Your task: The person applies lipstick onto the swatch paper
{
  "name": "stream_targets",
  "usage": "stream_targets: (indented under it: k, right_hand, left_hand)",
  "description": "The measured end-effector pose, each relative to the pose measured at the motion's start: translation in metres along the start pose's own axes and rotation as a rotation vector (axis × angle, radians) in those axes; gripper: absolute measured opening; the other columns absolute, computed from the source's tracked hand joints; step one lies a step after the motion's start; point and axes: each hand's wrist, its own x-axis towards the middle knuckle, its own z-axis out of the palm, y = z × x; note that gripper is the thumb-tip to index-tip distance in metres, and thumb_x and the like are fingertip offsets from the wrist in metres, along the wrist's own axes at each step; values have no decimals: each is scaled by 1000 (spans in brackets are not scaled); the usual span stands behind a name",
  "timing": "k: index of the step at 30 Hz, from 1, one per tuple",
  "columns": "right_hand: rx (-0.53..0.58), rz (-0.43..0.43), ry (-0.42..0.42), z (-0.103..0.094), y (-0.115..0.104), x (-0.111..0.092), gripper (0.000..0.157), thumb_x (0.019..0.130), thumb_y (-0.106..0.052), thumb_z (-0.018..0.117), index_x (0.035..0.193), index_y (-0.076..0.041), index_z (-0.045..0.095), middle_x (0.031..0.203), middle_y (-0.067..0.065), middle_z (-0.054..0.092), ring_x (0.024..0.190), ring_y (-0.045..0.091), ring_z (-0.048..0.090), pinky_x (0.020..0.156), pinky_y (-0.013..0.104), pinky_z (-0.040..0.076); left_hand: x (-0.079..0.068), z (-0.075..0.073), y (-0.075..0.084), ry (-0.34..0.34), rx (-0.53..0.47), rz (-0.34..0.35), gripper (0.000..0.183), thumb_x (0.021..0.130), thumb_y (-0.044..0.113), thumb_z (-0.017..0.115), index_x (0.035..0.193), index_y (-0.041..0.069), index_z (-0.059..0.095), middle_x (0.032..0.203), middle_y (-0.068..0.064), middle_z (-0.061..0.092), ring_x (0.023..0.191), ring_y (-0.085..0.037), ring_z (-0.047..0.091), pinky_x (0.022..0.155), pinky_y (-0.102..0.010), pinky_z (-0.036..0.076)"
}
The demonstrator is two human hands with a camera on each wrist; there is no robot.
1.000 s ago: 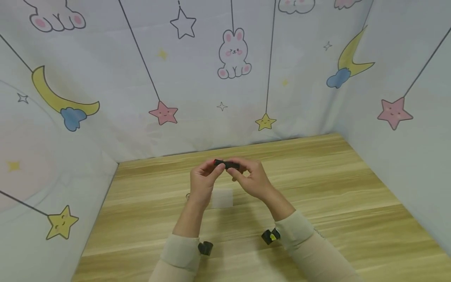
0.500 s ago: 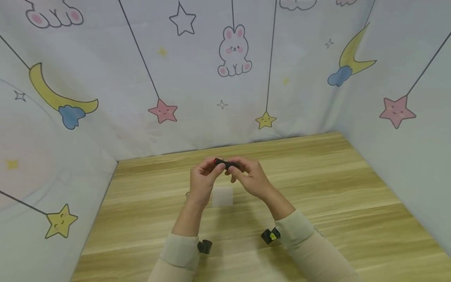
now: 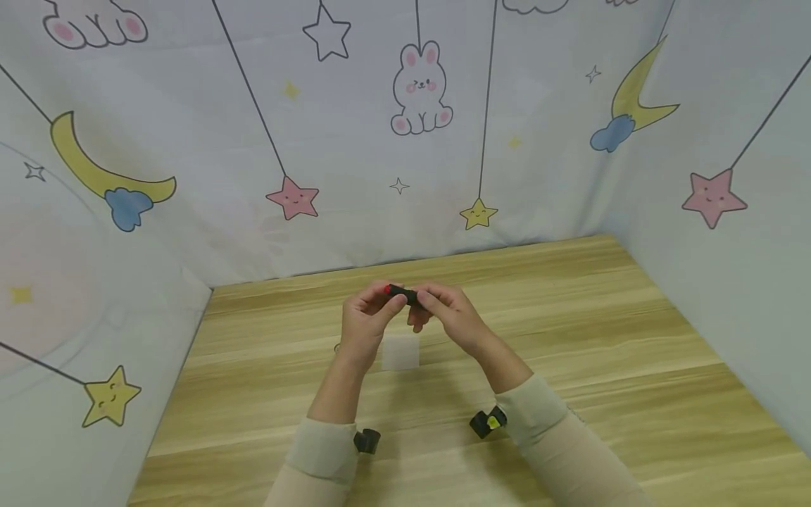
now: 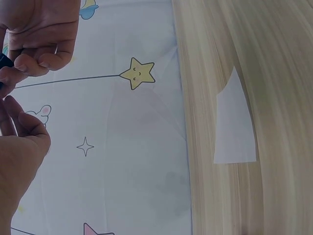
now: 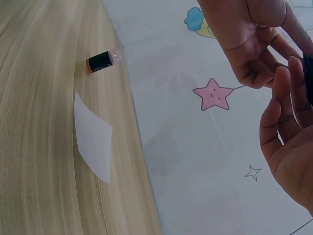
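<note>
A short black tube with a red end (image 3: 402,294) is raised above the table between both hands. My left hand (image 3: 363,322) pinches it near the red end, thumb in front. From the other side my right hand (image 3: 457,320) pinches the opposite end, its thumb covering that tip. In the right wrist view only a dark sliver of the tube (image 5: 309,73) shows at the frame's edge. Below the hands lies a white square of paper (image 3: 401,353). Near it on the table is a small black-labelled cylinder (image 5: 101,62) with a red base and a clear end.
The wood-grained table (image 3: 570,317) meets a printed cloth wall (image 3: 355,141) at the back, with more cloth at both sides. Small black devices (image 3: 367,441) hang at the sleeve cuffs, close over the table.
The right thumb has slid up and left along the black tube, covering its right end. The tube has tilted slightly, while the left hand keeps its grip. The head view has shifted slightly.
</note>
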Motion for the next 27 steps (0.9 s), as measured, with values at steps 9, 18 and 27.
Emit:
stream_targets:
  k: [9,18,27]
  right_hand:
    - [65,40,-21,1,0,0,47,111,-25,40,111,19,58,73,-2,66,66,14,64,72,30,54]
    - [82,95,-4,2,0,0,38,110,-21,36,94,-11,69,67,-1,65,64,15,63,73,32,53]
    - [96,137,-13,3,2,0,40,109,-24,34,88,-11,66,65,0,64,62,16,63,73,34,53]
  left_hand:
    - [0,-1,1,-38,-7,5,11,90,16,77,99,22,77,99,3,69,94,-14,66,92,-30,55]
    - [-1,-1,4,-34,-11,5,11,89,15,78,100,16,76,99,1,69,90,-14,66,87,-27,56]
    - [-3,-1,3,-25,17,-5,11,91,8,76,100,14,76,97,1,70,90,-13,66,86,-26,55]
